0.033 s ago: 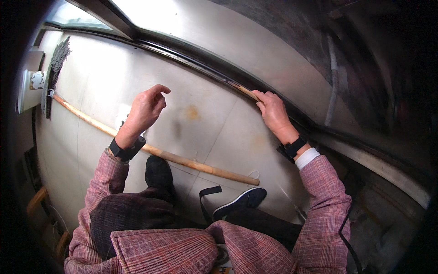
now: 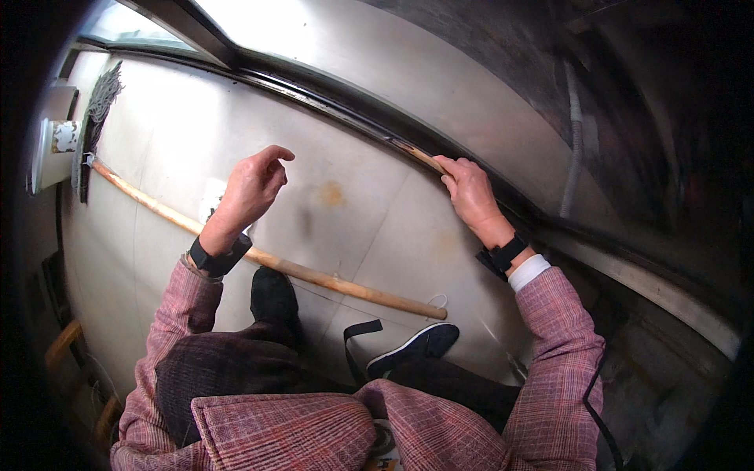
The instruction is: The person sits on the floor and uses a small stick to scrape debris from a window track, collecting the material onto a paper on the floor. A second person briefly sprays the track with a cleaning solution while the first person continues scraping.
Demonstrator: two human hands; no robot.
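Head view.

Item: wooden stick [image 2: 422, 156], slim, pale, dark toward its far tip. Location: along the floor's upper edge, its tip at the black track [image 2: 314, 102]; whether the tip touches the track cannot be told.

Item: right hand [image 2: 473, 194]. Fingers closed round the near end of the stick, thumb alongside; black band [image 2: 506, 253] at the wrist.

Item: left hand [image 2: 253, 184]. Raised above the floor [image 2: 369, 212], well apart from the stick; fingers loosely bent, index extended furthest, nothing seen in its grasp; palm partly hidden. Dark band [image 2: 216, 257] at the wrist.

Item: mop, long wooden handle [image 2: 369, 293], lying slantwise across the floor beneath the left wrist; white loop at its near end; grey strands [image 2: 106, 86] by the floor's left edge.

Item: white tub [image 2: 55, 161], just beside the strands.

Items: two dark shoes [image 2: 272, 294], one either side of the handle's lower stretch, the right white-soled.
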